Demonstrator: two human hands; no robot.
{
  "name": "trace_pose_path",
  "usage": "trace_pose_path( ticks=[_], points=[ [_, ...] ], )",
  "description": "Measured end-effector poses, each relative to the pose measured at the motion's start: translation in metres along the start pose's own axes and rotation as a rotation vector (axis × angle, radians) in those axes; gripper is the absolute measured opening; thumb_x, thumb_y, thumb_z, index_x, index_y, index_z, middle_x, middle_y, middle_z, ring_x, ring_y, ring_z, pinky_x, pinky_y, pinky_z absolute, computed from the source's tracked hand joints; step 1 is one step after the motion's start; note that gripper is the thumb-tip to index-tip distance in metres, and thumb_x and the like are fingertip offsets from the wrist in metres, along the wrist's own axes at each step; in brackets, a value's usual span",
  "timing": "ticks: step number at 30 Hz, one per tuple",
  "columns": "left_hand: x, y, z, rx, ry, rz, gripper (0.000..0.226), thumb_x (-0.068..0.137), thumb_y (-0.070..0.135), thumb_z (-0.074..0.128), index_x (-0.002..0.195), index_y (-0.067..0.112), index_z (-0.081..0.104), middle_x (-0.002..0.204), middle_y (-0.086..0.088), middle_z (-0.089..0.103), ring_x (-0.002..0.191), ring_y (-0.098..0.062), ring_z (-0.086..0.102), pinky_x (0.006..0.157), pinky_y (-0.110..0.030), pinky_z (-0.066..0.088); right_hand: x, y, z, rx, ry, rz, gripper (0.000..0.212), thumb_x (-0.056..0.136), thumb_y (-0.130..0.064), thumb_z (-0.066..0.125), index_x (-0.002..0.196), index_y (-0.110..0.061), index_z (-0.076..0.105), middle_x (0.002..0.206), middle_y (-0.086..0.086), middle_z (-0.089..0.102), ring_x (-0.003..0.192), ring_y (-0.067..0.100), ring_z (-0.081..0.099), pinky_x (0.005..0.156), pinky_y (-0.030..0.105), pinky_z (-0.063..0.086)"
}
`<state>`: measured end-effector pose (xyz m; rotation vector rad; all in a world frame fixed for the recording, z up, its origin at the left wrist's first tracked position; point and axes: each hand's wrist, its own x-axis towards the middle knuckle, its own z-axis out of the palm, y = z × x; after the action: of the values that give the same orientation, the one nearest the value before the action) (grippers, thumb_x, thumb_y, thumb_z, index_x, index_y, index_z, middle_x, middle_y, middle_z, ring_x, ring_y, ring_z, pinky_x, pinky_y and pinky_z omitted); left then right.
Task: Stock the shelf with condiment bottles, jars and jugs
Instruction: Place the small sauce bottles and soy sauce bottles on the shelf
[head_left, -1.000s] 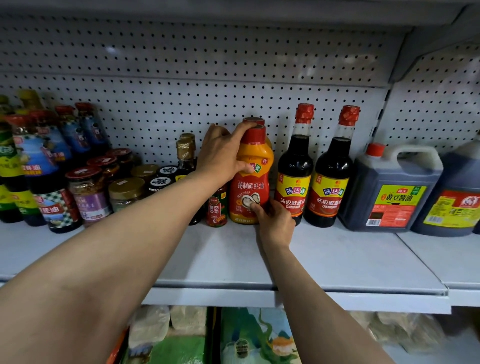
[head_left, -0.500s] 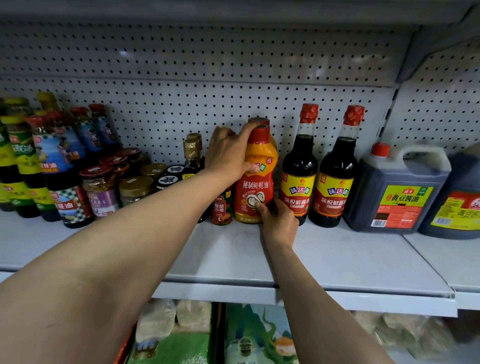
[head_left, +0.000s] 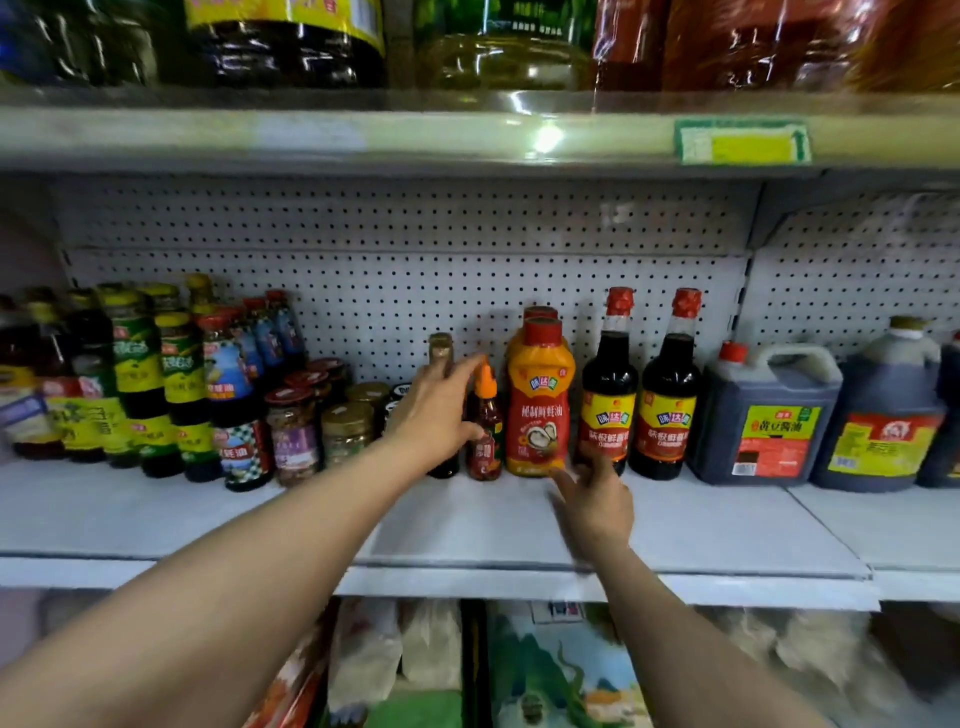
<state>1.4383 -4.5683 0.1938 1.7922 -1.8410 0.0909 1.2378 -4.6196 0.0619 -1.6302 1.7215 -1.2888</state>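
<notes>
An orange oyster sauce squeeze bottle (head_left: 540, 400) with a red cap stands upright on the grey shelf (head_left: 498, 525), with a second one just behind it. My left hand (head_left: 441, 410) hovers to its left with fingers spread, thumb and forefinger beside a small chili sauce bottle (head_left: 485, 431) with an orange cap, gripping nothing. My right hand (head_left: 595, 501) lies low over the shelf in front, fingers straight, fingertips near the orange bottle's base and a dark soy sauce bottle (head_left: 608, 389).
A second soy sauce bottle (head_left: 667, 395) and two dark jugs (head_left: 763, 415) (head_left: 883, 421) stand to the right. Jars (head_left: 293, 431) and tall bottles (head_left: 182, 384) crowd the left. An upper shelf (head_left: 467, 135) holds large oil bottles; bags lie below.
Both hands have let go of the orange bottle. My left hand dropped from its cap to the left, my right hand drew back from its base. The view has pulled back and tilted up.
</notes>
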Motion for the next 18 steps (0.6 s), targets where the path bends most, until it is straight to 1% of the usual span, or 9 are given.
trace_pose_path(
  ticks=[2, 4, 6, 8, 10, 12, 14, 16, 18],
  points=[
    [-0.029, -0.016, -0.002, -0.064, -0.011, -0.052, 0.098, 0.073, 0.026, 0.084, 0.151, 0.035, 0.025, 0.147, -0.008, 0.037, 0.136, -0.03, 0.038, 0.107, -0.039, 0.036, -0.019, -0.005, -0.01, -0.117, -0.046, -0.068, 0.064, 0.083, -0.043, 0.075, 0.138, -0.025, 0.049, 0.126, 0.005, 0.065, 0.112, 0.03, 0.06, 0.084, 0.034, 0.049],
    [-0.056, -0.031, -0.001, -0.1, -0.044, -0.108, 0.098, 0.073, 0.026, 0.084, 0.151, 0.032, 0.025, 0.143, -0.01, 0.037, 0.131, -0.032, 0.043, 0.104, -0.041, 0.039, -0.041, -0.014, -0.019, -0.265, -0.064, -0.148, 0.071, 0.081, -0.044, 0.076, 0.143, -0.026, 0.045, 0.133, 0.008, 0.057, 0.123, 0.031, 0.049, 0.091, 0.038, 0.046],
    [-0.082, -0.046, 0.0, -0.1, -0.08, -0.143, 0.096, 0.074, 0.028, 0.084, 0.15, 0.03, 0.025, 0.144, -0.011, 0.036, 0.129, -0.034, 0.044, 0.101, -0.042, 0.041, -0.067, -0.024, -0.023, -0.37, -0.064, -0.231, 0.074, 0.081, -0.043, 0.077, 0.145, -0.028, 0.043, 0.138, 0.008, 0.053, 0.127, 0.031, 0.042, 0.094, 0.041, 0.045],
    [-0.109, -0.059, 0.004, -0.113, -0.118, -0.144, 0.092, 0.075, 0.029, 0.083, 0.148, 0.03, 0.028, 0.144, -0.012, 0.036, 0.13, -0.033, 0.043, 0.101, -0.042, 0.042, -0.095, -0.029, -0.026, -0.41, -0.102, -0.273, 0.074, 0.081, -0.042, 0.077, 0.146, -0.028, 0.043, 0.141, 0.008, 0.049, 0.129, 0.031, 0.04, 0.098, 0.041, 0.043],
    [-0.135, -0.074, 0.006, -0.15, -0.165, -0.132, 0.086, 0.075, 0.027, 0.082, 0.144, 0.03, 0.033, 0.141, -0.011, 0.036, 0.128, -0.032, 0.044, 0.102, -0.042, 0.043, -0.124, -0.036, -0.027, -0.436, -0.165, -0.265, 0.076, 0.081, -0.042, 0.077, 0.147, -0.028, 0.043, 0.141, 0.009, 0.048, 0.129, 0.031, 0.043, 0.1, 0.04, 0.043],
    [-0.163, -0.089, 0.009, -0.163, -0.229, -0.133, 0.079, 0.074, 0.026, 0.082, 0.14, 0.029, 0.038, 0.136, -0.011, 0.037, 0.125, -0.033, 0.046, 0.101, -0.043, 0.044, -0.154, -0.041, -0.026, -0.463, -0.246, -0.213, 0.079, 0.079, -0.042, 0.079, 0.147, -0.028, 0.041, 0.14, 0.011, 0.048, 0.127, 0.033, 0.046, 0.099, 0.041, 0.045],
    [-0.19, -0.104, 0.013, -0.148, -0.294, -0.14, 0.075, 0.074, 0.027, 0.083, 0.137, 0.026, 0.042, 0.134, -0.012, 0.038, 0.124, -0.033, 0.046, 0.101, -0.041, 0.043, -0.183, -0.044, -0.022, -0.53, -0.327, -0.155, 0.083, 0.077, -0.042, 0.08, 0.148, -0.026, 0.039, 0.14, 0.012, 0.049, 0.128, 0.032, 0.046, 0.099, 0.039, 0.043],
    [-0.217, -0.119, 0.019, -0.125, -0.353, -0.172, 0.076, 0.072, 0.031, 0.084, 0.136, 0.026, 0.044, 0.134, -0.012, 0.04, 0.124, -0.033, 0.045, 0.1, -0.038, 0.044, -0.21, -0.043, -0.015, -0.613, -0.398, -0.127, 0.084, 0.077, -0.04, 0.081, 0.148, -0.025, 0.038, 0.142, 0.012, 0.049, 0.129, 0.03, 0.046, 0.099, 0.036, 0.042],
    [-0.241, -0.132, 0.024, -0.061, -0.401, -0.191, 0.078, 0.069, 0.038, 0.084, 0.136, 0.029, 0.045, 0.135, -0.011, 0.042, 0.126, -0.032, 0.043, 0.101, -0.037, 0.043, -0.234, -0.042, -0.006, -0.674, -0.454, -0.105, 0.086, 0.077, -0.039, 0.081, 0.149, -0.025, 0.037, 0.144, 0.012, 0.047, 0.131, 0.03, 0.046, 0.1, 0.036, 0.042]
  ],
)
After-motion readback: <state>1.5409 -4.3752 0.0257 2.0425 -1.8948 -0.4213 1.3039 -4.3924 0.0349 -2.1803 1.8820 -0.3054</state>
